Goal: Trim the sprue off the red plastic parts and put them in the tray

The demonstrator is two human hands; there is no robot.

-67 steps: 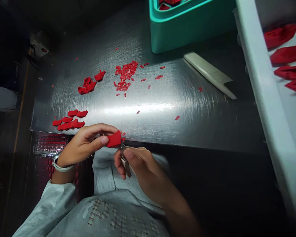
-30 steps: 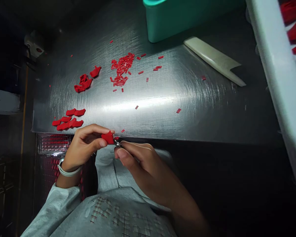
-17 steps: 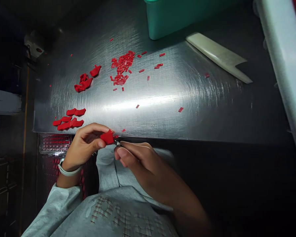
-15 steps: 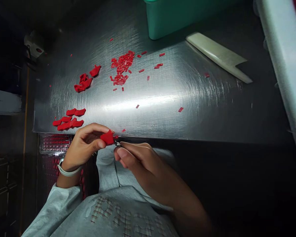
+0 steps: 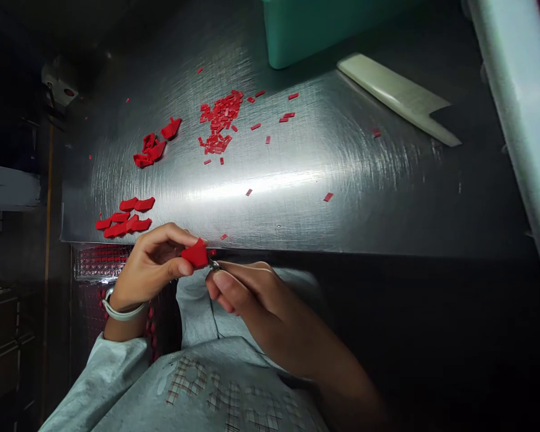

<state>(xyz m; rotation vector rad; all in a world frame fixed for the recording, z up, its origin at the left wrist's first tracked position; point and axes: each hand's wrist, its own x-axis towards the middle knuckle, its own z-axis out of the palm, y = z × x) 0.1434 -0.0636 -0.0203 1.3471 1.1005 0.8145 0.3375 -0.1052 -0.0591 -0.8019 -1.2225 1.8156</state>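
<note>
Pinched between the thumb and fingers of my left hand (image 5: 150,267) is a small red moulded piece (image 5: 195,254), just in front of the table edge. My right hand (image 5: 252,300) is closed round a small tool with a shiny metal tip (image 5: 213,264); its handle is hidden in my fingers. The tip meets the right side of the red piece, where a small red bit (image 5: 213,252) shows. Left of my hands, several similar red pieces (image 5: 126,225) lie in rows on the metal table (image 5: 288,225). Farther back sits a loose group of red pieces (image 5: 149,151).
Small flat red chips (image 5: 225,114) are heaped mid-table, with others scattered around. A green bin (image 5: 297,36) stands at the back. A pale notched strip (image 5: 396,93) lies at the right. Below the table's left edge is a clear tray (image 5: 99,263) with red pieces.
The red piece has turned slightly in my left hand, and the tool tip stays against its right side. The view has shifted a little.
</note>
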